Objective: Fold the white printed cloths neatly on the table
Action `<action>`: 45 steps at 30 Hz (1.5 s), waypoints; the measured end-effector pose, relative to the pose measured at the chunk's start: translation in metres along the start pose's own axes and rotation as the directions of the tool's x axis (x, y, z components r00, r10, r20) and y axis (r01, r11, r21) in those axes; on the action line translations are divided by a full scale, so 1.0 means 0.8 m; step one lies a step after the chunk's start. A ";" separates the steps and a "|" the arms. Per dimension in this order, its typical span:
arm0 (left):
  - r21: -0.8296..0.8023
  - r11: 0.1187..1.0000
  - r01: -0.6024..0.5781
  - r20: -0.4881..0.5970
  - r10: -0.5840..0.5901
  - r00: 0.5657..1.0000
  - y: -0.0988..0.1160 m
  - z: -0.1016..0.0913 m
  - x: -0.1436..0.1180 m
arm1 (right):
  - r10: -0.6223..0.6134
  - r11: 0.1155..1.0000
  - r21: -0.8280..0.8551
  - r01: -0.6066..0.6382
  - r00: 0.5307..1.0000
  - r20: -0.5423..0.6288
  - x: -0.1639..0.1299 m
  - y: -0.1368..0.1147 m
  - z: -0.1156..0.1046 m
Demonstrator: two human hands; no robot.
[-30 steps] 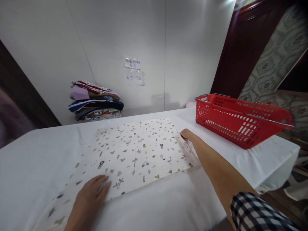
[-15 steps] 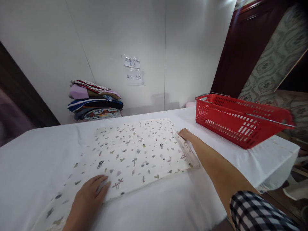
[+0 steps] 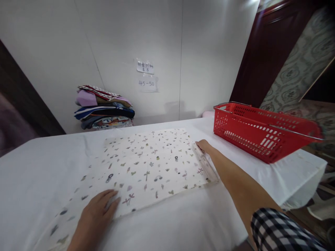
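A white cloth printed with small palm trees, leaves and birds (image 3: 146,164) lies spread on the white-covered table. My left hand (image 3: 98,209) rests on its near left part, thumb and fingers apart, holding nothing. At the cloth's right side, my right hand (image 3: 204,146) has its fingers closed on the edge, where a narrow strip is folded over. The fingertips of that hand are partly hidden. The cloth's left part runs down toward the near left, partly behind my left hand and forearm.
A red plastic basket (image 3: 261,139) with metal handles stands on the table's right side. Folded fabrics (image 3: 104,108) are stacked at the back left. Two paper signs (image 3: 147,83) hang on the wall behind. The white table cover (image 3: 170,216) shows along the near side.
My right hand has shifted very slightly at the cloth's right edge, still on the folded strip. My left hand stays in place. The view has moved a little.
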State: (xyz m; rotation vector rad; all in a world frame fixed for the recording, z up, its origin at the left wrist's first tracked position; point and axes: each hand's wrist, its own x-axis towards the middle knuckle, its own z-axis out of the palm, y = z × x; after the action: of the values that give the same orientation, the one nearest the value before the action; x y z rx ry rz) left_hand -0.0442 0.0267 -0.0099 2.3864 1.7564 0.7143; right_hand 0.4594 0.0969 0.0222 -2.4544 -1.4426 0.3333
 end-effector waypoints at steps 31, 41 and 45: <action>-0.012 1.000 0.016 0.011 -0.016 1.000 -0.001 0.001 -0.001 | -0.030 0.954 -0.301 0.004 0.996 -0.083 -0.035 -0.015 0.021; 0.014 0.999 -0.029 0.028 0.029 0.999 0.010 -0.004 0.000 | -0.014 0.954 -0.300 -0.002 0.999 -0.053 -0.138 0.027 0.011; 0.033 0.999 -0.041 0.033 0.040 0.999 0.014 -0.005 0.000 | -0.004 0.957 -0.288 -0.011 0.999 -0.049 -0.185 0.044 0.007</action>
State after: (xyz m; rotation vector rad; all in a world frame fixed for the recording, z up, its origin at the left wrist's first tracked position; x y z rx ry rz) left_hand -0.0360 0.0225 -0.0028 2.4480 1.7255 0.6520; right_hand 0.4155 -0.0488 0.0136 -2.6693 -1.5624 0.0635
